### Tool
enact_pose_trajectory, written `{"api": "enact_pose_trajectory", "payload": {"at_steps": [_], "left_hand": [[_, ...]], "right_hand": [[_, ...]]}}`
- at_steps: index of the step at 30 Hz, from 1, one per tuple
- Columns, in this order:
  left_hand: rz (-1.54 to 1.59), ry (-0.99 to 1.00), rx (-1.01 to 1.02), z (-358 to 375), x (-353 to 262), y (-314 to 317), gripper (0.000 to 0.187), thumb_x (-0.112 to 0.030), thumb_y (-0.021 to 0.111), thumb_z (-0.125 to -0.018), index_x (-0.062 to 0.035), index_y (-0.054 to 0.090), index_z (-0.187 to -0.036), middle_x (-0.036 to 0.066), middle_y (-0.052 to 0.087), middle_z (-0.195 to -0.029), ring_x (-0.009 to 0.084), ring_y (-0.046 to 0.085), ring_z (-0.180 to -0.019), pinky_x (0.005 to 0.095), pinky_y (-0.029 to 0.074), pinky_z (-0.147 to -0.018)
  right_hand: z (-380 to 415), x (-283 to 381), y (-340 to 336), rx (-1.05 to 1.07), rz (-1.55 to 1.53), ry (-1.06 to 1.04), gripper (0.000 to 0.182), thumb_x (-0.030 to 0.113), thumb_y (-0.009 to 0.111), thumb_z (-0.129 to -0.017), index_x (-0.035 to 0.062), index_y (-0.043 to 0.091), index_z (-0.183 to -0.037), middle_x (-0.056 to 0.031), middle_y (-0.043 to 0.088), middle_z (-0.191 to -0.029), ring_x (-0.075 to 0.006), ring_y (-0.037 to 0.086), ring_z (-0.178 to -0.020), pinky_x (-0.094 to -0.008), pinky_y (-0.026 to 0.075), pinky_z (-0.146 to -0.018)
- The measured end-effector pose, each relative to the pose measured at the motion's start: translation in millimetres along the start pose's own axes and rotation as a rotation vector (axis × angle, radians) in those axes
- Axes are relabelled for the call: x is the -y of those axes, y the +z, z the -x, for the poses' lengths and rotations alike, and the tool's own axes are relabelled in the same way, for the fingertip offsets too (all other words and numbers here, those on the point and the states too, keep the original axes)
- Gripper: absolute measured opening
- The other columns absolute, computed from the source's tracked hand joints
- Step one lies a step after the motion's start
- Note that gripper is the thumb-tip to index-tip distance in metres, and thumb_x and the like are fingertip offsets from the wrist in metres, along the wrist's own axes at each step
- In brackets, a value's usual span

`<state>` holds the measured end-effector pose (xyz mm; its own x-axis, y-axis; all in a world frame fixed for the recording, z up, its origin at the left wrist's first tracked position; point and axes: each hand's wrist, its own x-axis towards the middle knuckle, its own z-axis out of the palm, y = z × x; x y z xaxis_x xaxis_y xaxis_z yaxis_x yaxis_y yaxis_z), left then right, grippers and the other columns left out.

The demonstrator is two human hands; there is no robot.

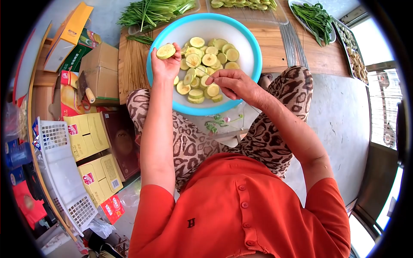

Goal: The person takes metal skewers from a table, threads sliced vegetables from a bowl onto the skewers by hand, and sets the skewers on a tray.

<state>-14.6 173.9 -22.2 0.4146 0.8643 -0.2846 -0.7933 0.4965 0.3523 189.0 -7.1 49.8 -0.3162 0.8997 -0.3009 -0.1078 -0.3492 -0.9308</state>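
Observation:
My left hand (165, 66) is raised at the left side of the basin, its fingers closed round a zucchini slice (166, 51). In my right hand (236, 85), over the basin's right part, thumb and fingers pinch a thin skewer (208, 73). The skewer slants up and left toward the slices; whether its tip touches any of them is too fine to tell. Below both hands, the white basin with a blue rim (257, 56) holds many loose round zucchini slices (210, 59), pale green with yellowish centres.
Bamboo sticks (132, 66) lie left of the basin, metal skewers (294, 45) to its right. Chives (150, 13) and a plate of leafy greens (314, 19) are at the back. A tray of skewered food (355, 60) is far right. Cardboard boxes (100, 71) stand left.

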Motion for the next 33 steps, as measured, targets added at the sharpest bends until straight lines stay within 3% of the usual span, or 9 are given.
{"api": "enact_pose_trajectory", "payload": {"at_steps": [33], "left_hand": [[-0.09,-0.03,0.027,5.8,3.8,2.7,0.053,-0.043,0.025,-0.096,0.0012,0.055,-0.099,0.019,0.061,-0.09,0.0295,0.057,-0.075,0.0347,0.046,-0.06]], "right_hand": [[-0.8,-1.1,2.1,-0.014,0.021,0.025,0.022,0.016,0.046,-0.093,0.0035,0.062,-0.103,0.0053,0.039,-0.051,-0.0041,0.035,-0.043,-0.0207,0.026,-0.042]]}}
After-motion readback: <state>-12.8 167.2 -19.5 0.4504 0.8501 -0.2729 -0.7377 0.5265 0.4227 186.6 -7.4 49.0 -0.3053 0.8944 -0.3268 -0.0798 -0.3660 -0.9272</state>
